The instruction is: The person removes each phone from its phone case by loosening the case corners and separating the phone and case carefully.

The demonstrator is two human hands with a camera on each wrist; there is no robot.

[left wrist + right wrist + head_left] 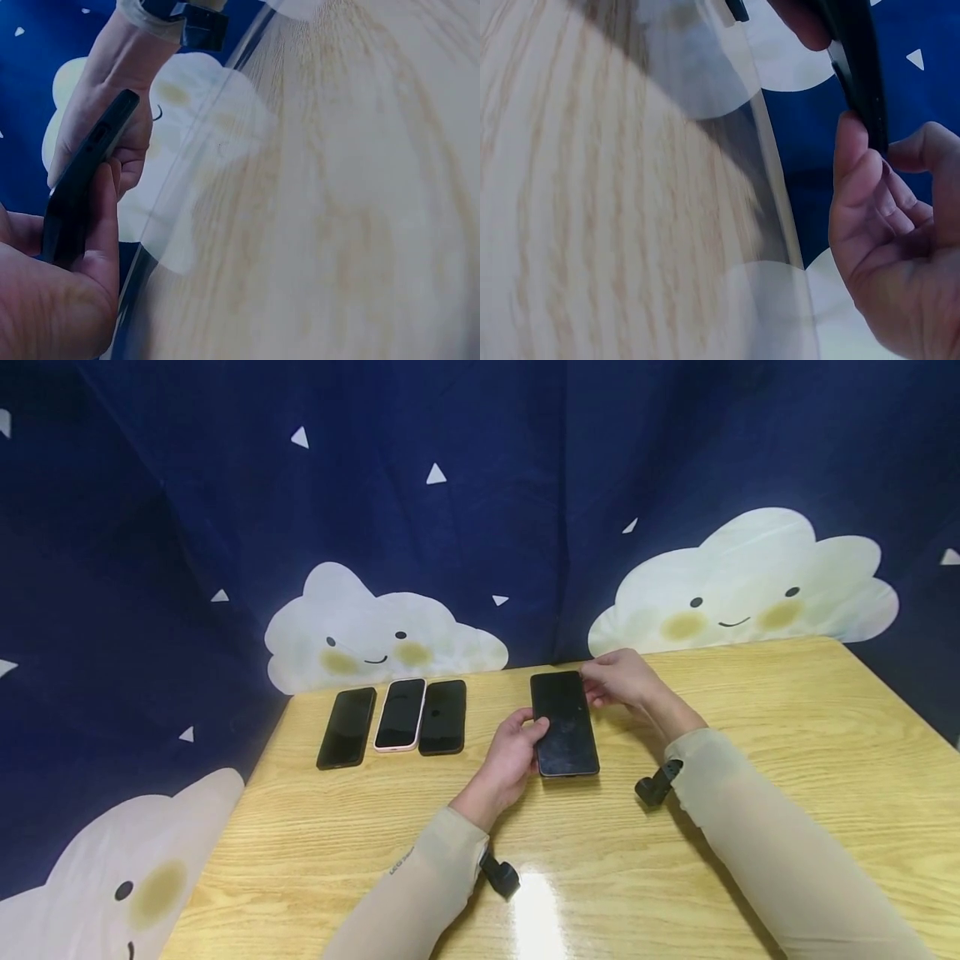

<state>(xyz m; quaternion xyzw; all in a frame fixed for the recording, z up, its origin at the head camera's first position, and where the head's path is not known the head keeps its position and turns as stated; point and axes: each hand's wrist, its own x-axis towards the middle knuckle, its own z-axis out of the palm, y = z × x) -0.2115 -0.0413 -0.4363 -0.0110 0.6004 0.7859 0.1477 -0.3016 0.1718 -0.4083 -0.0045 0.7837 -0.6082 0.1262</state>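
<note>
A black smartphone (566, 727) is held up over the table, its dark screen facing the head camera. My left hand (513, 752) grips it along its left side, thumb over the screen's edge and fingers behind. At the top right corner, my right hand (618, 681) pinches the phone between thumb and fingertips. The left wrist view shows the phone (67, 202) edge-on in the left hand (56, 300). From the right wrist, the phone's (862, 75) dark edge meets the fingertips of the right hand (900, 232).
Three more phones lie side by side at the table's back left: a black one (347, 727), one in a pale pink case (401, 715) and another black one (443, 718). Behind the wooden table (337, 852) hangs a dark blue curtain (510, 510) with clouds.
</note>
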